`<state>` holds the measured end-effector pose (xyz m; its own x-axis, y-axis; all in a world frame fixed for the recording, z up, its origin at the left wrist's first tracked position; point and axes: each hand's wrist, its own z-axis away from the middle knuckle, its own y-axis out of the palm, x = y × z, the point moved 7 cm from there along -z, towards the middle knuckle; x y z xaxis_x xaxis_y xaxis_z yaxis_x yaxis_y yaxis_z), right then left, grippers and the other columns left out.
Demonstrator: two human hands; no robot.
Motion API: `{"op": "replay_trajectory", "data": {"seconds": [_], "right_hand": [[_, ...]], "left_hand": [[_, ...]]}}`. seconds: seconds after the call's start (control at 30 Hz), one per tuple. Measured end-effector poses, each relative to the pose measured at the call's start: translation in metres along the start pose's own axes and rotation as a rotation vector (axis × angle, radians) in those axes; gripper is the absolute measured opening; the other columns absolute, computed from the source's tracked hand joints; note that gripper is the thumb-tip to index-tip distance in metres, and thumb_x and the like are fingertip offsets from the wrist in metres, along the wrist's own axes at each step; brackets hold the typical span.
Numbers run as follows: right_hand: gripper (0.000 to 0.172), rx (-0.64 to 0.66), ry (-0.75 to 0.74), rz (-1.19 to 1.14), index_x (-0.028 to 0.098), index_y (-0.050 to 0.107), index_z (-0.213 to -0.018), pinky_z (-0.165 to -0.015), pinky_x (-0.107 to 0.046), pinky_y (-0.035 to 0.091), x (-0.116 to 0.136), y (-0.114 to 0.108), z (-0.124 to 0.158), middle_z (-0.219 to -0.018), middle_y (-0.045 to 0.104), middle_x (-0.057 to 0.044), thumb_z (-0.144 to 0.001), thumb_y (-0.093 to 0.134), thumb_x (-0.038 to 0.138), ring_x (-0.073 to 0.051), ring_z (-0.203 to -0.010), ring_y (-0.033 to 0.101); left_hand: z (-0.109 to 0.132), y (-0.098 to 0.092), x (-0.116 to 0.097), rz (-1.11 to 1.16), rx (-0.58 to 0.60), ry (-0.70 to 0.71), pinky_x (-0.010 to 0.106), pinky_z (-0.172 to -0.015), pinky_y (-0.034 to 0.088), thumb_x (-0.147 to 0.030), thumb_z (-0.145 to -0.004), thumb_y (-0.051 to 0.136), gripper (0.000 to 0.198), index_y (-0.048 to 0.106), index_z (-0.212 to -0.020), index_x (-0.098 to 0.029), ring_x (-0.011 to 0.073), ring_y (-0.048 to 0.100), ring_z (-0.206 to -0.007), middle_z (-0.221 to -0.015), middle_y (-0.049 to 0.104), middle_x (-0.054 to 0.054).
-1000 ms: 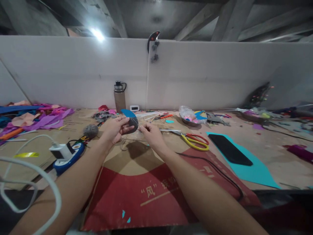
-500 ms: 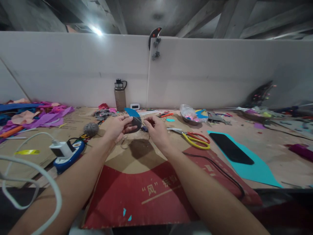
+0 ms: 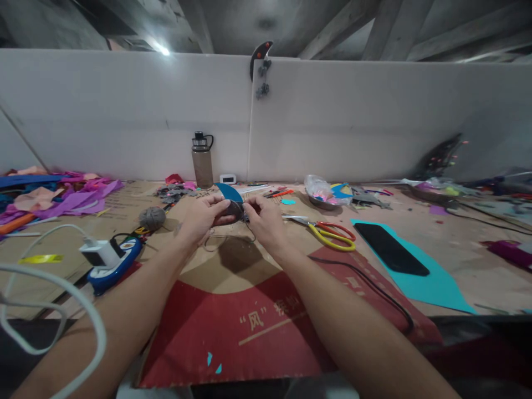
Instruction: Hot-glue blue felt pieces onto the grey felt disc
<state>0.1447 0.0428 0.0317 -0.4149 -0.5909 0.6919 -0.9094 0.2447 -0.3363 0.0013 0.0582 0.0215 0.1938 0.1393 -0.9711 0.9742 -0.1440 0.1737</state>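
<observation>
My left hand (image 3: 200, 217) is closed on a dark round felt piece (image 3: 231, 210) with a blue piece (image 3: 229, 192) behind it, held just above the cardboard sheet (image 3: 233, 310). Close against it from the right, my right hand (image 3: 263, 220) pinches its fingers at the edge of the dark piece; what it pinches is too small to make out. A thin thread loop (image 3: 226, 239) hangs below both hands onto the cardboard.
Yellow-handled scissors (image 3: 328, 233) lie right of my hands, then a black phone (image 3: 389, 249) on a teal sheet (image 3: 432, 282). A grey yarn ball (image 3: 152, 217), a charger on a blue power strip (image 3: 108, 260), a bottle (image 3: 201, 159) and coloured scraps (image 3: 62, 197) lie left.
My right hand moved left and up until it met the dark piece in my left hand. Both hands drew closer together.
</observation>
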Motion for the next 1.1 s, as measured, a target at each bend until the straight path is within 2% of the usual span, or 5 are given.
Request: {"op": "replay_trajectory", "data": {"seconds": [0.37, 0.57, 0.67, 0.87, 1.1], "right_hand": [[0.025, 0.019, 0.191, 0.334, 0.018, 0.053, -0.07, -0.059, -0.027, 0.029, -0.02, -0.021, -0.013, -0.067, 0.055, -0.003, -0.081, 0.031, 0.021, -0.015, -0.063, 0.046], [0.037, 0.314, 0.362, 0.684, 0.015, 0.064, -0.073, -0.061, -0.031, 0.035, -0.061, -0.023, -0.002, -0.076, 0.065, -0.017, -0.078, 0.048, 0.048, -0.023, -0.07, 0.059], [0.022, 0.402, 0.328, 0.683, 0.014, 0.064, -0.075, -0.056, -0.03, 0.037, -0.07, -0.007, 0.008, -0.077, 0.066, -0.018, -0.069, 0.06, 0.036, -0.023, -0.066, 0.06], [0.006, 0.262, 0.459, 0.464, 0.018, 0.057, -0.057, -0.045, -0.025, 0.034, -0.091, -0.007, 0.004, -0.052, 0.057, -0.006, -0.062, 0.059, 0.021, -0.015, -0.047, 0.05], [0.025, -0.073, 0.349, -0.035, 0.019, 0.052, -0.091, -0.05, -0.024, 0.042, -0.054, -0.031, -0.012, -0.075, 0.058, -0.003, -0.067, 0.047, 0.022, -0.012, -0.057, 0.052]], "left_hand": [[-0.011, -0.035, -0.014, 0.162, -0.186, 0.079, 0.028, -0.067, 0.057, -0.014, -0.073, 0.063, 0.006, 0.058, -0.075, -0.01, 0.01, 0.062, -0.064, -0.073, 0.064, 0.004], [-0.014, -0.048, -0.025, 0.163, -0.251, 0.171, 0.027, -0.066, 0.058, -0.011, -0.072, 0.063, 0.006, 0.057, -0.069, -0.011, 0.0072, 0.058, -0.058, -0.065, 0.06, 0.0], [-0.012, -0.038, -0.02, 0.112, -0.221, 0.15, 0.026, -0.063, 0.058, -0.012, -0.072, 0.064, 0.006, 0.059, -0.074, -0.01, 0.0097, 0.062, -0.064, -0.072, 0.062, 0.002], [-0.011, -0.028, -0.013, 0.052, -0.164, 0.115, 0.028, -0.068, 0.058, -0.013, -0.071, 0.066, 0.011, 0.06, -0.08, -0.01, 0.0119, 0.064, -0.07, -0.079, 0.063, 0.005], [-0.013, -0.03, -0.012, 0.07, -0.144, 0.144, 0.029, -0.07, 0.058, -0.009, -0.071, 0.063, 0.01, 0.059, -0.079, -0.011, 0.0121, 0.065, -0.07, -0.077, 0.064, 0.004]]}}
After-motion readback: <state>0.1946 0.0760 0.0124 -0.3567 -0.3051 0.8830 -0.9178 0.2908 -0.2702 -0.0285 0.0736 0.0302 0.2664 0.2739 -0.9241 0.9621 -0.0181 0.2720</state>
